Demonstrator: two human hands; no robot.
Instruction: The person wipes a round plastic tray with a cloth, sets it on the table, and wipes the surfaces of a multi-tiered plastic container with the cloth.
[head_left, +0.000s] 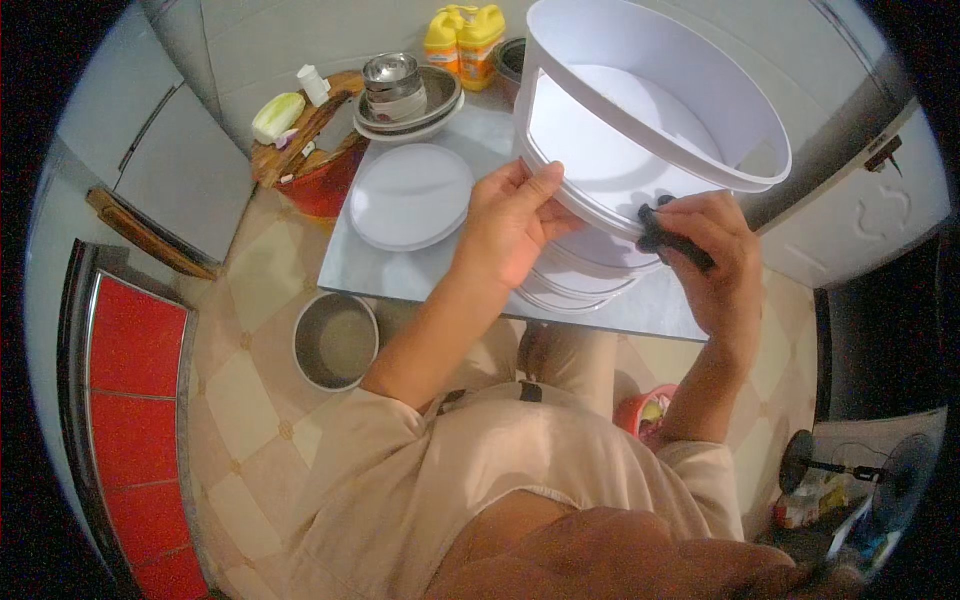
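A white round plastic tier with a cut-out side opening (652, 112) is tilted above the table. Its lower rim is gripped by my left hand (517, 217), thumb on the outside. My right hand (705, 247) holds a black brush-like tool (679, 244) against the same rim, at the right edge of the opening; its exact kind is not clear. Beneath the tier stand more white round tiers (577, 281), partly hidden by it and by my hands. A white round lid (411, 196) lies on the table to the left.
The grey table (397, 277) bears stacked metal bowls (391, 79) on plates and yellow jugs (480, 45) behind. A wooden board (274, 161) with cut cabbage (277, 118) rests over a red basin (319, 187). A round pot (336, 341) and a red bucket (634, 409) are on the floor.
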